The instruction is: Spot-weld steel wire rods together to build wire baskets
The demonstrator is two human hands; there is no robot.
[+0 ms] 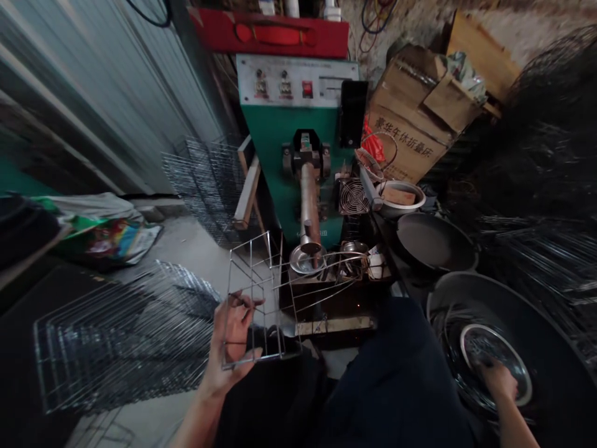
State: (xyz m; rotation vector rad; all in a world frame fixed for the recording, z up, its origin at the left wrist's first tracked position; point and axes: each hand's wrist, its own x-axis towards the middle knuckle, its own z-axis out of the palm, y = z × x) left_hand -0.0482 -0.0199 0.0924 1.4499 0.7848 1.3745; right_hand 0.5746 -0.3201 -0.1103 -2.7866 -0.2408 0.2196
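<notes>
My left hand (236, 336) is closed around one end of a wire rack (252, 283), a bent grid of thin metal rods. The rack's long rods stretch right, below the rod-shaped electrode (310, 211) of a green spot-welding machine (265, 143). At the lower right, my right hand (499, 379) reaches down into a round, pale-rimmed dish (522, 367) holding small dark pieces too blurred to name. Its fingertips are dark and indistinct, so I cannot tell what they hold. The dish sits inside a large dark pan (448, 289).
Many wire racks (125, 336) are stacked on the left, with more grids (205, 180) behind. A shallow dark pan (433, 242) and a basin with a brick (398, 196) stand at the right. Cardboard boxes (405, 134) lie behind. A small metal bowl (303, 261) is under the electrode.
</notes>
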